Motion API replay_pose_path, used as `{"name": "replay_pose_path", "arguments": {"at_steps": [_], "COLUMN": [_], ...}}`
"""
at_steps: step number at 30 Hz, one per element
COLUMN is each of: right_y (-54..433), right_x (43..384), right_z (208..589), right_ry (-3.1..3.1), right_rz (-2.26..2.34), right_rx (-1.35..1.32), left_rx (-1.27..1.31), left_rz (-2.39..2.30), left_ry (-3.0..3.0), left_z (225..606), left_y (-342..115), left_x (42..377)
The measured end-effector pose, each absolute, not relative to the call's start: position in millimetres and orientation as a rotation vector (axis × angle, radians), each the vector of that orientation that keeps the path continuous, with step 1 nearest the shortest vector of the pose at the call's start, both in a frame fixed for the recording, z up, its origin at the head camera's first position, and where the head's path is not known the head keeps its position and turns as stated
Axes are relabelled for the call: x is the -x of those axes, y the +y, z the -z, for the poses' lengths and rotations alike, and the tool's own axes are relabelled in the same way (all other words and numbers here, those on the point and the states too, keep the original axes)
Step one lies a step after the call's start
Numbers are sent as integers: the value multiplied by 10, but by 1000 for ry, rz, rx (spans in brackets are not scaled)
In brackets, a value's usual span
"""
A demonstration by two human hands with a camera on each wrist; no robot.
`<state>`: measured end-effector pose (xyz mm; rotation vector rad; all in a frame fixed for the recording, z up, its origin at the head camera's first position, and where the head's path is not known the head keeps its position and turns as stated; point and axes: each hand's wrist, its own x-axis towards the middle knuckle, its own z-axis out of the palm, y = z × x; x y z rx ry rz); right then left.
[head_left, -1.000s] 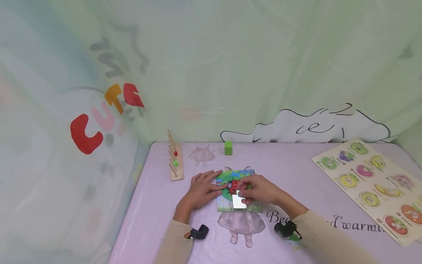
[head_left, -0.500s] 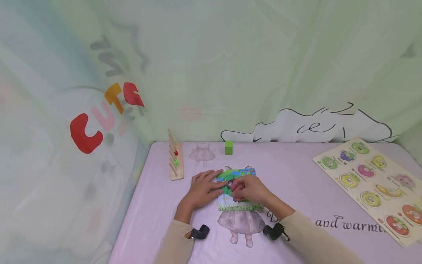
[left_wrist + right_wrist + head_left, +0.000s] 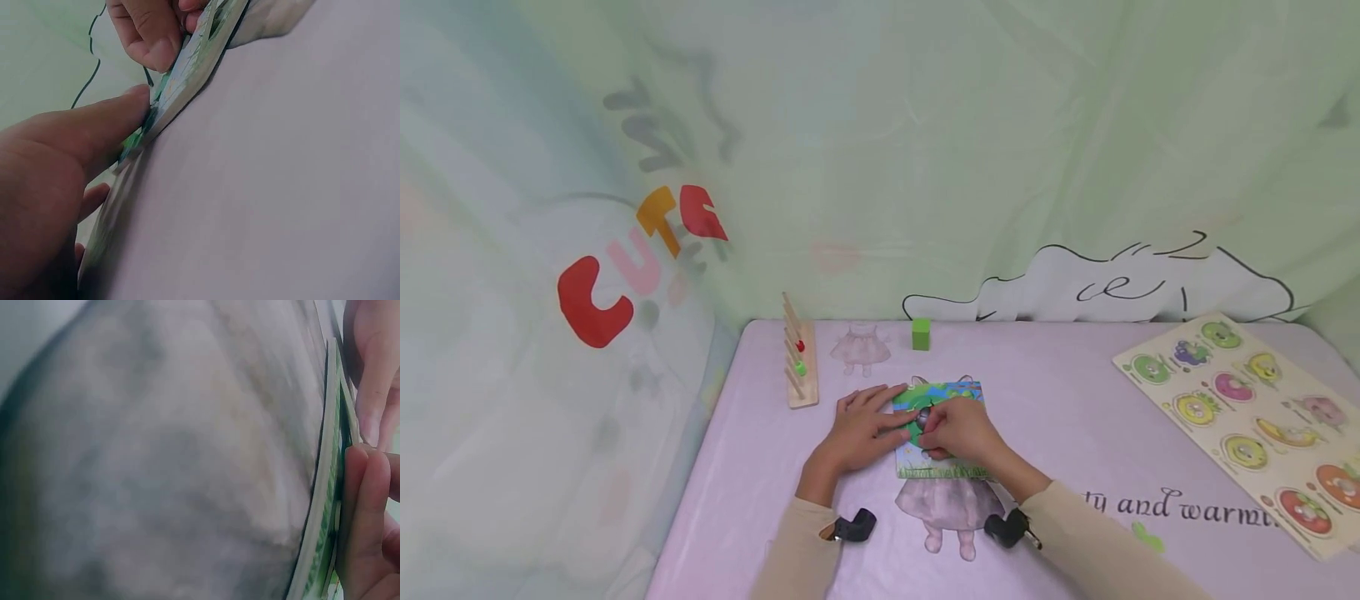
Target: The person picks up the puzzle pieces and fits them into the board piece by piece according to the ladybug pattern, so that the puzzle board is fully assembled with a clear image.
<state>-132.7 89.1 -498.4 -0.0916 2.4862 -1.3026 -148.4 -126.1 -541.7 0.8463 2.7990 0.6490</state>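
A jigsaw board point(image 3: 917, 469) with a ladybird picture lies flat on the table in the head view. My left hand point(image 3: 859, 433) rests on its left side, fingers spread, the thumb near the edge in the left wrist view. Over the board's middle, my right hand point(image 3: 961, 432) pinches a puzzle piece, mostly hidden by the fingers from above. In the right wrist view this piece point(image 3: 351, 411) shows as a thin pale edge slanting off the board, with my right fingertips point(image 3: 369, 481) on it. The ladybird's dark head point(image 3: 923, 418) shows between the hands.
A wooden peg stand point(image 3: 803, 392) with a red and a green bead stands at back left. Near the back edge sits a green block point(image 3: 921, 335). A fruit puzzle board point(image 3: 1206, 425) lies slanted at the right of the table point(image 3: 1045, 367).
My right hand has moved slightly left and inward over the board with the puzzle piece. The piece's white face, plain a second ago, is out of sight from above. My left hand stays in place.
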Motion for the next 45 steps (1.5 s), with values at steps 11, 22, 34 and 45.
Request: {"name": "replay_pose_path", "arguments": {"at_steps": [11, 22, 34, 45], "right_y": [849, 1046, 1032, 1026], "right_x": [1325, 1335, 1294, 1269], "right_z": [4939, 5007, 4973, 4912], "right_ry": [2542, 2490, 2636, 2681], "right_rz": [1174, 1161, 848, 694], "right_rx": [58, 432, 746, 541], "left_rx": [-859, -849, -917, -1151], "left_rz": [-639, -642, -689, -565], "left_ry": [2802, 2800, 2782, 2796], "left_z": [5432, 5397, 5391, 5260], "left_y": [-1255, -1231, -1283, -1265], "left_x": [1490, 1475, 1450, 1302]}}
